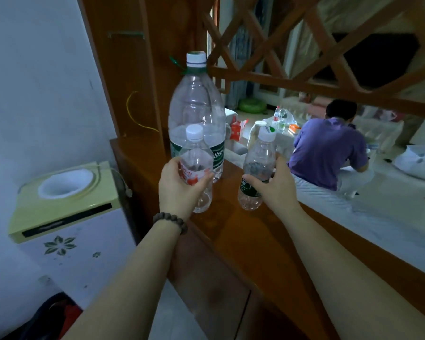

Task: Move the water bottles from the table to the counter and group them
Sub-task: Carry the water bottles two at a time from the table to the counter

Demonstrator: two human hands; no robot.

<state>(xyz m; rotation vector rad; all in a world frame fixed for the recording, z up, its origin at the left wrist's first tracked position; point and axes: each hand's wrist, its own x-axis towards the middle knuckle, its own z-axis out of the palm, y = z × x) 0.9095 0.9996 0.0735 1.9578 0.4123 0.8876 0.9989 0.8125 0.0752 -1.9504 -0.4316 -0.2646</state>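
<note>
Head-camera view showed the left hand (179, 185) clasping a red-labelled bottle (196, 168) and the right hand (272, 185) a green-labelled bottle (255, 173), both at the wooden counter (243, 231). Best set them upright beside the large bottle (196, 114); all three looked nearly empty.

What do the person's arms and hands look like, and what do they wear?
Both forearms are bare, with no sleeves in view. The left hand has a bracelet of dark brown round beads at the wrist. The right hand wears nothing; no rings or gloves show.
</note>
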